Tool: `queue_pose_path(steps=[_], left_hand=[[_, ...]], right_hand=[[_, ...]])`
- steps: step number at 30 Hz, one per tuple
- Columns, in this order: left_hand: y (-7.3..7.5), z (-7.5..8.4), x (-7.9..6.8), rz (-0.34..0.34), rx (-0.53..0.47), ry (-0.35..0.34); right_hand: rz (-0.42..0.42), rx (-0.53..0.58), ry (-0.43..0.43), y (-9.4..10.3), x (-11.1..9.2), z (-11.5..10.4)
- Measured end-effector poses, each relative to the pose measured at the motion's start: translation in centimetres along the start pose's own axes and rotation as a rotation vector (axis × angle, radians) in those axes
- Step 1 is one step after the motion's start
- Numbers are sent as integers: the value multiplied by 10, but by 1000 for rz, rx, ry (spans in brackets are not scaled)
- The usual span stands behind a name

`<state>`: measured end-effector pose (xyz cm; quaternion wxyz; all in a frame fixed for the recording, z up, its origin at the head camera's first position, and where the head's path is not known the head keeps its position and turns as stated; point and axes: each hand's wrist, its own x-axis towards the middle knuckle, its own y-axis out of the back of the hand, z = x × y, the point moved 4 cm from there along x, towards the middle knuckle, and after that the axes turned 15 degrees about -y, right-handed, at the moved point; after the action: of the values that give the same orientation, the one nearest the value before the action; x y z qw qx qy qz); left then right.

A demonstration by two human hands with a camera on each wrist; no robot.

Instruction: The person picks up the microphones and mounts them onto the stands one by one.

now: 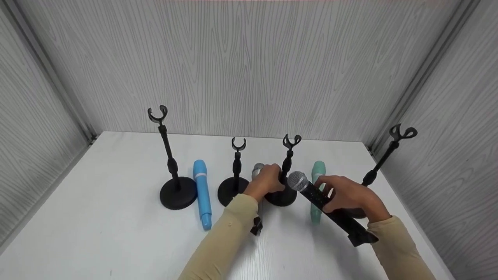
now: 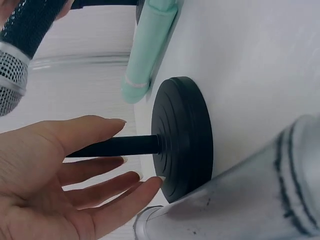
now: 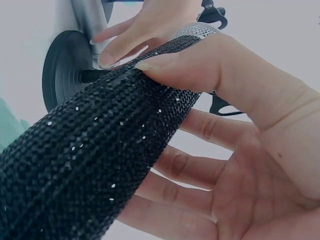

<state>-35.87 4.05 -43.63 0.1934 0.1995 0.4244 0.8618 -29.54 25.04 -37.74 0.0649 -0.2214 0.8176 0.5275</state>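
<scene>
In the head view my right hand (image 1: pixel 346 193) holds a black, glittery microphone (image 1: pixel 325 202) with a silver mesh head, tilted above the table. The right wrist view shows the thumb on one side of its body and the fingers on the other. My left hand (image 1: pixel 267 179) is at the pole of a short black microphone stand (image 1: pixel 288 163). In the left wrist view, its thumb and loosely extended fingers lie either side of the pole, near the round base (image 2: pixel 182 140). A silver microphone (image 1: pixel 258 169) lies under the left hand and forearm, partly hidden.
A blue microphone (image 1: pixel 203 190) lies beside the tall left stand (image 1: pixel 168 149). Another short stand (image 1: pixel 237 167) stands left of the left hand. A green microphone (image 1: pixel 318 171) lies behind the black one. One more stand (image 1: pixel 381 161) rises at the right, its base partly hidden.
</scene>
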Motion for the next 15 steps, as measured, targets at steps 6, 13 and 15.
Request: queue_pose_path(steps=[6,13,15], left_hand=[[0,-8,0,29,-57,10],[-7,-14,0,18,-46,33],[-10,-14,1,29,-18,13]], right_hand=[[-10,-5,7,-2,0,-2],[-6,-17,26,-4,3,-2],[-5,-15,30,-4,3,-1]])
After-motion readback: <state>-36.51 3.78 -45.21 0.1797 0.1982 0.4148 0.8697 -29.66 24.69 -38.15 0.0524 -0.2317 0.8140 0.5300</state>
